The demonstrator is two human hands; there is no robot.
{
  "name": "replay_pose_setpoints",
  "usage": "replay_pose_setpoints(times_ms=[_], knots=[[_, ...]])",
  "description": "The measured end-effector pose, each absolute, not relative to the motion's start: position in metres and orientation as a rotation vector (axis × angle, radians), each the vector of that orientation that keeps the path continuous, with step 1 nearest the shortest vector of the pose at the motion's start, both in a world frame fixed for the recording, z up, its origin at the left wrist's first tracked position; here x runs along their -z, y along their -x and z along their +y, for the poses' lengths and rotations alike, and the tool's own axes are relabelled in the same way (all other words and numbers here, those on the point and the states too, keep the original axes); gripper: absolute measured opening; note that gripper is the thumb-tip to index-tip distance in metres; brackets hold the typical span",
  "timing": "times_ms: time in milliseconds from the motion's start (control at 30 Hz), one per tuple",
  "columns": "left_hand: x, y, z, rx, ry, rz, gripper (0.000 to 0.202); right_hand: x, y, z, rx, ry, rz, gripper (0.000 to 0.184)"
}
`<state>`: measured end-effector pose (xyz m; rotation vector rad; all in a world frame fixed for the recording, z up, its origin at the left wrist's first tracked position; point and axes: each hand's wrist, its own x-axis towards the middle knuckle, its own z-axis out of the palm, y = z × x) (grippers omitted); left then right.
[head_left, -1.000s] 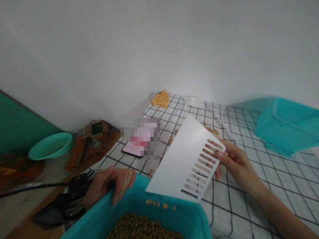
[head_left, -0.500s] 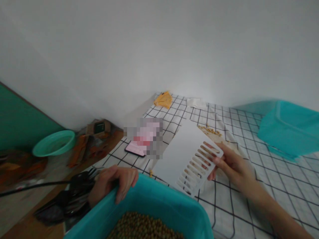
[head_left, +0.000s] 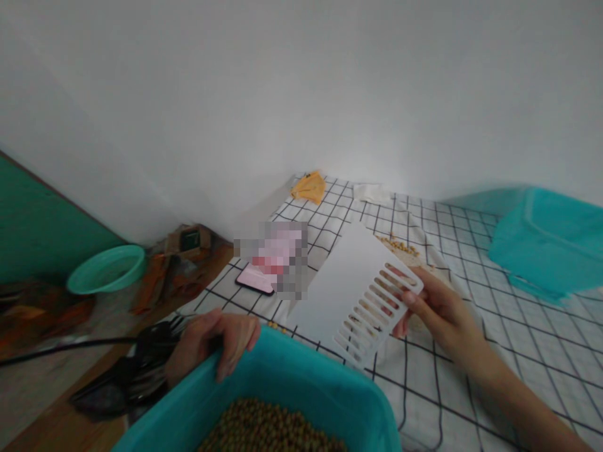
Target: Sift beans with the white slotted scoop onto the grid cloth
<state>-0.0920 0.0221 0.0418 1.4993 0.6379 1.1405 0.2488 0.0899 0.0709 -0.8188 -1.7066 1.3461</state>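
Note:
My left hand is closed over the far left rim of a teal plastic bin. Inside the bin lies a heap of small round brownish beans. At the right, my right hand grips the slotted end of a flat white plastic sheet, which has a row of long openings. The sheet is tilted above the checked cloth, beyond the bin's far rim. Part of the fingers shows through the slots. Behind the sheet, several yellowish beans lie on a pale patch partly hidden by it.
A phone, partly blurred out, lies on the checked cloth. Farther back are a yellow cloth piece and a white one. Another teal bin stands tipped at right. A green basin is on the floor at left.
The view has shifted very slightly. A bean by the sheet's lower left corner has gone from there, and a few show by the bin's far rim. Both hands keep their holds.

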Motion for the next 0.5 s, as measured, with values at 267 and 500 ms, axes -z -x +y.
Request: replay_pose_setpoints(times_ms=[267,500], knots=[[-0.04,0.115,0.025,-1.148,-1.459,0.668,0.066,-0.069,-0.248,0.09,-1.362,0.795,-1.695,0.021],[-0.044,0.135,0.034,-1.095,-1.489,0.679,0.068,-0.07,-0.248,0.094,-1.355,0.824,-1.707,0.025]])
